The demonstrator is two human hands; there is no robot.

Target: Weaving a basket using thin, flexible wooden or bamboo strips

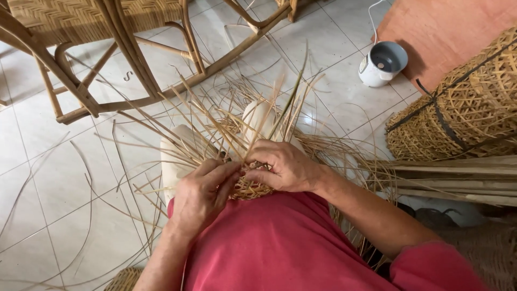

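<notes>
Tension matters most here, I judge: left hand (200, 194) and right hand (283, 168), both closed on strips of the small woven basket start (249, 187) held in the lap, should pull each loose strand (215, 125) snug and evenly spaced.

Tan woven basket (249, 188); red shirt (280, 242); white tile floor (48, 178); white pot (381, 63).

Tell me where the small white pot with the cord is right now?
In the head view the white pot stands on the tiled floor at upper right, beside an orange mat and just above the stack of woven baskets.
</notes>
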